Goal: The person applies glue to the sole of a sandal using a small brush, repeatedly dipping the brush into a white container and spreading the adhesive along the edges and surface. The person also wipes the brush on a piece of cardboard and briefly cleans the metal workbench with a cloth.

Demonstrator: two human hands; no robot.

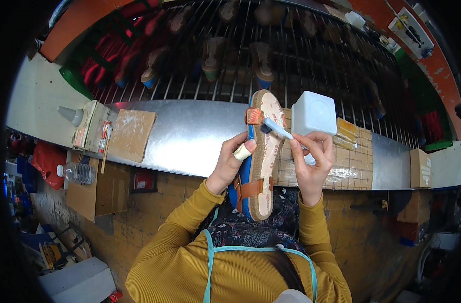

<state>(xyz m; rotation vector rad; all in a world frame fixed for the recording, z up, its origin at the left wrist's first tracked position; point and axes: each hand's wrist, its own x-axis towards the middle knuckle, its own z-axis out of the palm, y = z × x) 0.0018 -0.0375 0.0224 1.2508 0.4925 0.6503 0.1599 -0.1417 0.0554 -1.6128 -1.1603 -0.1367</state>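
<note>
My left hand grips the side of a sandal, its thumb, wrapped in a pale cover, pressed along the edge. The sandal stands lengthwise, toe pointing away, its pale sole side facing me. Speckled cork-like edging rims it, brown straps cross it, and blue shows along its left side. Pinched in my right hand is a small brush with a light handle. Its dark bristle end touches the sandal near the upper strap. Just beyond my right hand sits a white square plastic container.
A metal ledge runs across the front of a conveyor of metal rods, which carries several more shoes. Taped cardboard covers the ledge at right. Cardboard lies at left, above a plastic bottle on a box.
</note>
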